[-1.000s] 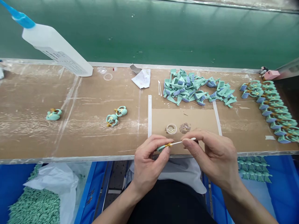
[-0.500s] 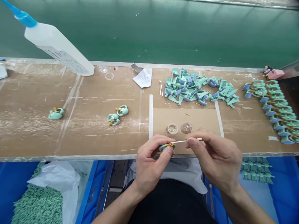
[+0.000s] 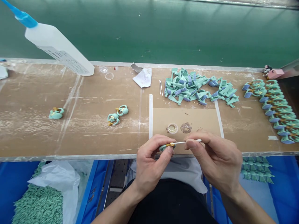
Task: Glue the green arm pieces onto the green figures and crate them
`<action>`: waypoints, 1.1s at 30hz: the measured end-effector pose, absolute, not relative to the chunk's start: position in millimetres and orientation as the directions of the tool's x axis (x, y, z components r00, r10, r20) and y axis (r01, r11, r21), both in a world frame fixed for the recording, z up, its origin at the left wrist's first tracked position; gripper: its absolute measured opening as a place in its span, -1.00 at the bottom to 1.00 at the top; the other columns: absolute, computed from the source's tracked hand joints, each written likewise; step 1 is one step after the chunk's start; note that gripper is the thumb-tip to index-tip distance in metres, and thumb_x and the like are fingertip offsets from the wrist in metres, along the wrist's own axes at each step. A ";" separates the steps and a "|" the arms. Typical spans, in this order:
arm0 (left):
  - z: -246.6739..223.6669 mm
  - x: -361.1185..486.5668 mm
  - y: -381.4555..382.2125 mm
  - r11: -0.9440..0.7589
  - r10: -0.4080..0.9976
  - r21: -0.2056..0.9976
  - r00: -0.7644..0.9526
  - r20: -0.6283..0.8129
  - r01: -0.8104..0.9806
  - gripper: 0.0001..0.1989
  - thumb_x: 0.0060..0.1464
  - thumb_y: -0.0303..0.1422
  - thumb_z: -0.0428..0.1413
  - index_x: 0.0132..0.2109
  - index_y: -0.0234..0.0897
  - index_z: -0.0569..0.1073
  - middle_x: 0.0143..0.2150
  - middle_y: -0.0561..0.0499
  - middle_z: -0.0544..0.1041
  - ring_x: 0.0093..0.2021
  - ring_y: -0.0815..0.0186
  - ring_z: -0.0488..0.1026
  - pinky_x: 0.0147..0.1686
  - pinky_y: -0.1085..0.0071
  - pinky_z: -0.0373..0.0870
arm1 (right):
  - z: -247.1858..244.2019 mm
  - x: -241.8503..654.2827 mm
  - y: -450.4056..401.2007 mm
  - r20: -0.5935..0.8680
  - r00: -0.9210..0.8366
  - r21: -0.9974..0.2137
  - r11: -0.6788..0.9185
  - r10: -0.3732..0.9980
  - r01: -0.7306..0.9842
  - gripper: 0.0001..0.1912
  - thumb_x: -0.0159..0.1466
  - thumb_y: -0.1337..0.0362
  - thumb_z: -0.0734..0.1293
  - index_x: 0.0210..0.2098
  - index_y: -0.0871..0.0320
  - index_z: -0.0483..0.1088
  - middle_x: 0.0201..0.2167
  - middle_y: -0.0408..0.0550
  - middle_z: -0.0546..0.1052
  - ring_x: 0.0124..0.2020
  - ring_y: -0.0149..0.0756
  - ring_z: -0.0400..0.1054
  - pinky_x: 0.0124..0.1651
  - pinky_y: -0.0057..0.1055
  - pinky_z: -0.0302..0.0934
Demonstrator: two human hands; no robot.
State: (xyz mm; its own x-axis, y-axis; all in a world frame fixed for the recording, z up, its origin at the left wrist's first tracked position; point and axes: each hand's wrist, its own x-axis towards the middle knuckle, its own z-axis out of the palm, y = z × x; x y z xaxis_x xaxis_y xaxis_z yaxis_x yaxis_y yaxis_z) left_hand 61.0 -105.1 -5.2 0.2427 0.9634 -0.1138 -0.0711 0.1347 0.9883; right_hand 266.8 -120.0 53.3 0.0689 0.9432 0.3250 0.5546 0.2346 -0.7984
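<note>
Near the front edge of the bench, my left hand (image 3: 153,160) pinches a small teal and orange-brown toy figure part (image 3: 165,147), mostly covered by the fingers. My right hand (image 3: 216,158) is closed on a white cotton swab (image 3: 179,142), held almost level. The swab's left tip touches the orange-brown part of the figure. Just beyond my hands lie a small round cup (image 3: 172,128) with a little liquid in it and a brownish dried patch (image 3: 186,128). Two more swabs (image 3: 160,87) lie by the pile of teal parts (image 3: 187,85).
Three teal figure parts, among them one at far left (image 3: 56,114), lie on the bench (image 3: 93,143). Rows of assembled figures (image 3: 279,113) stand at right. A white bottle with a blue nozzle (image 3: 59,46) leans at back left. Blue bins (image 3: 93,186) sit below the edge.
My right hand and the swab have shifted very slightly left, the swab tip staying on the figure part. My left hand keeps its hold and place.
</note>
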 end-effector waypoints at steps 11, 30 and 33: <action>-6.4 59.8 -104.1 0.077 0.971 0.997 0.229 -0.069 -0.024 -0.84 0.56 -0.35 0.34 0.08 -0.15 0.85 0.03 -0.16 0.77 -0.01 0.10 0.73 -0.08 0.25 0.61 | 54.8 270.9 -122.5 0.319 0.019 -0.788 0.254 0.948 0.561 -0.79 0.60 0.46 0.49 -0.10 -0.02 0.65 -0.29 -0.23 0.75 -0.45 -0.36 0.53 -0.24 -0.39 0.47; -8.2 58.0 -103.1 -0.017 0.974 0.999 0.227 0.028 -0.048 -0.78 0.54 -0.47 0.33 0.11 -0.11 0.85 0.04 -0.13 0.78 0.04 0.09 0.78 0.03 0.22 0.69 | 52.0 272.5 -121.7 0.318 0.069 -0.787 0.223 0.945 0.576 -0.80 0.61 0.41 0.50 -0.16 0.02 0.62 -0.30 -0.26 0.73 -0.45 -0.43 0.47 -0.24 -0.43 0.39; -8.3 57.6 -103.0 -0.024 0.972 0.999 0.234 0.032 -0.037 -0.79 0.54 -0.48 0.33 0.10 -0.11 0.85 0.03 -0.13 0.79 0.03 0.11 0.78 0.07 0.21 0.69 | 50.8 272.4 -120.8 0.317 0.078 -0.784 0.215 0.945 0.582 -0.82 0.61 0.39 0.52 -0.14 0.01 0.65 -0.33 -0.25 0.72 -0.46 -0.41 0.49 -0.24 -0.42 0.40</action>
State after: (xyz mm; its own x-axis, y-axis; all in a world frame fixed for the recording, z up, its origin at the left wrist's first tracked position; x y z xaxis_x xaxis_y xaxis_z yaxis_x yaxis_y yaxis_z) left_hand 57.6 -103.0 -8.3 0.2337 0.9718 0.0320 -0.0375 -0.0239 0.9990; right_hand 272.4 -120.8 50.8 0.0783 0.9452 0.3171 0.5819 0.2149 -0.7843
